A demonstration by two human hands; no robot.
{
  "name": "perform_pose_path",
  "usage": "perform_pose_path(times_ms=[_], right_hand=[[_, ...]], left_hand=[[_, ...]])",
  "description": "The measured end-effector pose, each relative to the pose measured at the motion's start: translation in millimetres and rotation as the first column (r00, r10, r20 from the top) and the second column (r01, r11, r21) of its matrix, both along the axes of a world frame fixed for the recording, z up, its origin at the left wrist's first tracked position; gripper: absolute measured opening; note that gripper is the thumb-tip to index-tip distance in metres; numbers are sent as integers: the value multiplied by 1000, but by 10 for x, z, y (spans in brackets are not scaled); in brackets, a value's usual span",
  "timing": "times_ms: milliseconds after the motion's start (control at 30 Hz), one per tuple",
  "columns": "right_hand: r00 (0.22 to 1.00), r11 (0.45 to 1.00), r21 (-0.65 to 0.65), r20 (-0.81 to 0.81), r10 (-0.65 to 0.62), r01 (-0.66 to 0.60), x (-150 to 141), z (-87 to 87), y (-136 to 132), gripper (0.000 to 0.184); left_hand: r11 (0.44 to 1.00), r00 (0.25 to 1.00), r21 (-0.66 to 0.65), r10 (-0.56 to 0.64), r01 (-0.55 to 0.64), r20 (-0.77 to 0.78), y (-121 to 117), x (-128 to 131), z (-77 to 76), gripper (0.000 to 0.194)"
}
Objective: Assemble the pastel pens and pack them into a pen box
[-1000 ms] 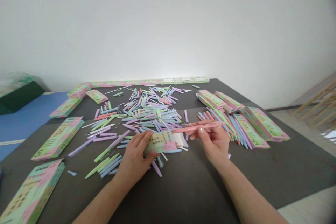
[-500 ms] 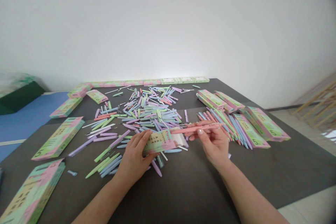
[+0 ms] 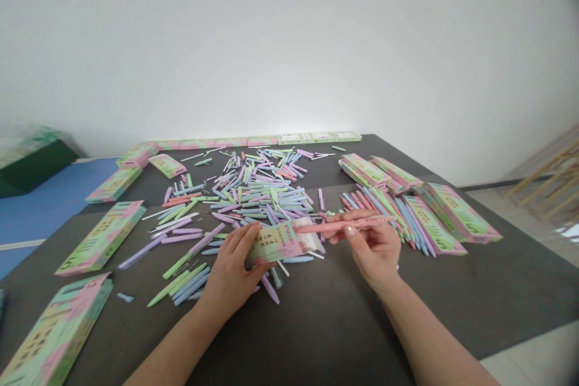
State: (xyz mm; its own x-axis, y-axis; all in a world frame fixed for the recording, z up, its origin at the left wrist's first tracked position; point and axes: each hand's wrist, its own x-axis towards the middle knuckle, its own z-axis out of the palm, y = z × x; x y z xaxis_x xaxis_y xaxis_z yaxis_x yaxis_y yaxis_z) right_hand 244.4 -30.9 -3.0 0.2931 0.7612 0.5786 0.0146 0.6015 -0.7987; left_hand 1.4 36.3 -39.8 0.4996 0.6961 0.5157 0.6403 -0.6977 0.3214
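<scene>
My left hand (image 3: 235, 265) is closed round a small green and pink printed pen box (image 3: 278, 242), whose white end flap stands open on the right. Between the thumb and fingers of my right hand (image 3: 368, 247) lies a pink pen (image 3: 346, 225), held level with its left tip at the box's open end. Whether that tip is inside the box I cannot tell. Under and behind the box spreads a large heap of pastel pens and pen parts (image 3: 266, 199). Beyond my right hand is a row of sorted pens (image 3: 389, 208).
Printed boxes lie along the left side, such as one box (image 3: 102, 238) and a nearer one (image 3: 58, 325). More boxes (image 3: 461, 211) are stacked at the right, and a line of them (image 3: 262, 141) runs along the wall. A dark green bin (image 3: 36, 166) stands at far left.
My right hand has moved slightly right with the pink pen, drawing its left tip a little away from the box. My left hand and the box have hardly moved.
</scene>
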Motion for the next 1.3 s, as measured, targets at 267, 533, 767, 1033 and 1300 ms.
perform_pose_path(times_ms=[267, 533, 767, 1033, 1300], right_hand=[[1000, 1000, -14, -18, -17, 17, 14, -12, 11, 14], [999, 1000, -2, -40, -9, 9, 22, -20, 19, 16], [1000, 1000, 19, -25, 17, -17, 28, 2, 1, 15], [1000, 999, 39, 4, -30, 30, -1, 23, -46, 17], [989, 995, 97, 146, -28, 13, -19, 64, -84, 15]], left_hand=[[999, 1000, 42, -23, 22, 11, -1, -1, 3, 58], [997, 1000, 71, -25, 25, 1, 7, -2, 15, 57], [997, 998, 49, -54, 53, 30, -6, 1, 19, 56], [994, 992, -20, -104, 105, 66, -11, -12, 25, 56], [991, 987, -4, -132, 133, 90, -6, 12, 33, 54]])
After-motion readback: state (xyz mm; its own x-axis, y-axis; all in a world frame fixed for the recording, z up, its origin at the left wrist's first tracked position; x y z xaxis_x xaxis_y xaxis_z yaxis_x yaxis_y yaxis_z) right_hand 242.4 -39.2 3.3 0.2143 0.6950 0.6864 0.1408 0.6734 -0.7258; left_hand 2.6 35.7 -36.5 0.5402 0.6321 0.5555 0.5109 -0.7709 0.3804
